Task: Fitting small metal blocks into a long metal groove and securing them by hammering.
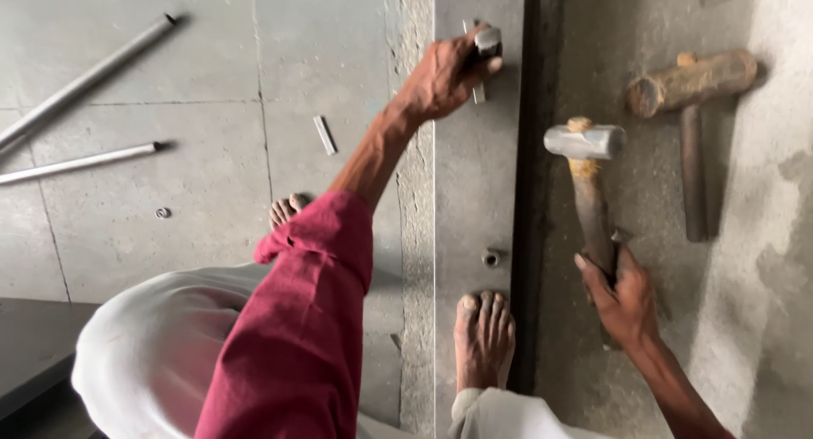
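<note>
A wooden-handled hammer (586, 176) is gripped by the clenched right hand (622, 299), its steel head raised over the floor. Farther off, a short metal punch (484, 54) is pinched upright on the grey metal strip (474, 193) by the outstretched left hand (442, 75).

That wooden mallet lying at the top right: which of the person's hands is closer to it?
Right. The right hand grips a steel hammer just left of and below the wooden mallet; the left hand holds a small metal tool on the flat bar, farther left.
</note>
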